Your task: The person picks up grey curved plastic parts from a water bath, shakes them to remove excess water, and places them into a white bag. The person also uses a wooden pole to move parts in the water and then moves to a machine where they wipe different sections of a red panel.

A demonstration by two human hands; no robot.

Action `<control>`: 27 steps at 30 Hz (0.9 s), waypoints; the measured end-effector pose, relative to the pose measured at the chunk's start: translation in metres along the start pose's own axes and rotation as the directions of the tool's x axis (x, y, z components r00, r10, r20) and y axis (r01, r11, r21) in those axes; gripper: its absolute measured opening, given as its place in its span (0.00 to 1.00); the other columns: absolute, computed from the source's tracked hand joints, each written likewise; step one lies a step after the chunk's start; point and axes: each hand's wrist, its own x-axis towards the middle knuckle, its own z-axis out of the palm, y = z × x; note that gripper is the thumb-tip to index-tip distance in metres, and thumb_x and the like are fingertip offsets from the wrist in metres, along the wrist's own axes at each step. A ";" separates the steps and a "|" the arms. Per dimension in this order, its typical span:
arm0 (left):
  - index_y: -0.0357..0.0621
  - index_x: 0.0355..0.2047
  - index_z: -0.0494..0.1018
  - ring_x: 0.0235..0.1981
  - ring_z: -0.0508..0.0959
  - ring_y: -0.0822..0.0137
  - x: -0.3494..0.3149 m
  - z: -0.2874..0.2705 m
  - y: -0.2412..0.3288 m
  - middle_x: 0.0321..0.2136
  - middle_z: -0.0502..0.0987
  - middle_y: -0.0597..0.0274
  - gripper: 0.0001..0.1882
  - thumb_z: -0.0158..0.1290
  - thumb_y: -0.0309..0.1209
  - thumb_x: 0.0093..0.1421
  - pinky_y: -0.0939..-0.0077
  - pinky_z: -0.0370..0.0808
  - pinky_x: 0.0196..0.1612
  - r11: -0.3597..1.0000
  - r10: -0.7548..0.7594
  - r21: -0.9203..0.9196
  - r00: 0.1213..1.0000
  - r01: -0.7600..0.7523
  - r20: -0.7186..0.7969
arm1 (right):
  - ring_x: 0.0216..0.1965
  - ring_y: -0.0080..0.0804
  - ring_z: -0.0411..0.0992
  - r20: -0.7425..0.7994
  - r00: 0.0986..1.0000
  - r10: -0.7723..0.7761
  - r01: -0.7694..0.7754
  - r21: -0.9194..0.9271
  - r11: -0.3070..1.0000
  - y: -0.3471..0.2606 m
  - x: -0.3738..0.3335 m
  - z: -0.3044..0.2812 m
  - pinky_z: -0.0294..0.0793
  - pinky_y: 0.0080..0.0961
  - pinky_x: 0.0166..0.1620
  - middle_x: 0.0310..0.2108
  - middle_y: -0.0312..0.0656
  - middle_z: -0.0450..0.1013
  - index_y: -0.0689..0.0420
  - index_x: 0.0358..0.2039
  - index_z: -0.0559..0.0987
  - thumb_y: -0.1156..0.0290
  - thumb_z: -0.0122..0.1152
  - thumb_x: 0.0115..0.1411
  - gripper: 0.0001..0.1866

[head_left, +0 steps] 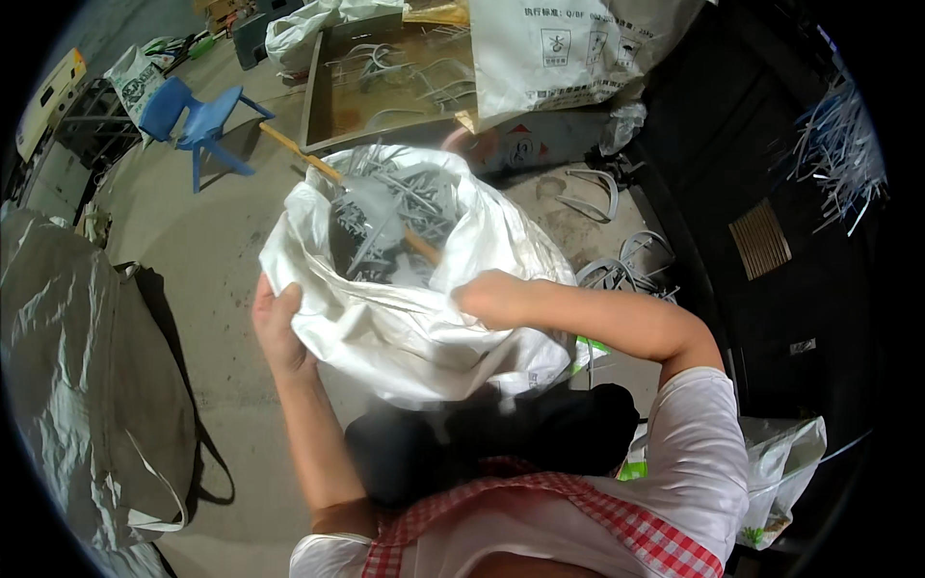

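Note:
A large white woven sack (424, 337) stands in front of my knees with its mouth wide. Inside lies a heap of grey plastic scraps (405, 193), thin and branching. My left hand (279, 323) grips the rolled rim at the left, thumb on the outside. On the near right side of the rim, my right hand (491, 299) is closed on the fabric. A wooden stick (289, 144) reaches over the far left rim, and a piece of wood also shows among the scraps. A blurred, pale translucent patch lies over part of the heap.
Behind the sack sits a shallow tray (308, 106) with brownish water and grey plastic parts. Loose grey curved parts (626, 260) lie on the floor at right, beside a black machine panel (713, 183). A blue chair (198, 111) stands far left; a big grey-white bag (87, 366) is nearer.

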 end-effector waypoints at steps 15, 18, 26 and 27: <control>0.32 0.50 0.62 0.39 0.73 0.67 0.011 0.023 -0.038 0.42 0.70 0.54 0.21 0.45 0.24 0.55 0.75 0.70 0.41 0.872 -0.033 0.483 0.994 0.082 -0.108 | 0.38 0.31 0.71 -0.305 0.903 0.304 0.046 0.771 0.635 0.081 -0.064 -0.040 0.73 0.25 0.39 0.41 0.45 0.71 0.62 0.52 0.64 0.71 0.58 0.50 0.27; 0.33 0.50 0.61 0.39 0.72 0.69 0.012 0.025 -0.041 0.42 0.70 0.55 0.21 0.44 0.23 0.55 0.77 0.69 0.42 0.836 -0.067 0.538 0.993 0.111 -0.101 | 0.27 0.23 0.72 -0.290 0.565 0.773 0.223 0.955 0.196 0.170 -0.106 0.007 0.72 0.18 0.31 0.29 0.38 0.74 0.60 0.46 0.69 0.70 0.53 0.55 0.18; 0.36 0.51 0.60 0.38 0.70 0.73 0.005 -0.017 -0.035 0.41 0.69 0.61 0.21 0.44 0.21 0.55 0.80 0.66 0.43 0.630 -0.073 0.741 0.967 0.234 -0.244 | 0.51 0.44 0.62 -0.128 0.139 0.982 -0.854 0.486 0.184 0.321 -0.141 0.139 0.62 0.33 0.52 0.51 0.48 0.63 0.54 0.41 0.75 0.66 0.58 0.47 0.18; 0.37 0.51 0.60 0.38 0.70 0.73 0.004 -0.019 -0.035 0.41 0.69 0.61 0.21 0.44 0.21 0.55 0.80 0.66 0.44 0.607 -0.064 0.758 0.965 0.240 -0.255 | 0.53 0.44 0.60 -0.151 0.140 0.979 -0.859 0.473 0.196 0.336 -0.139 0.147 0.61 0.33 0.53 0.52 0.48 0.61 0.54 0.41 0.75 0.66 0.59 0.47 0.18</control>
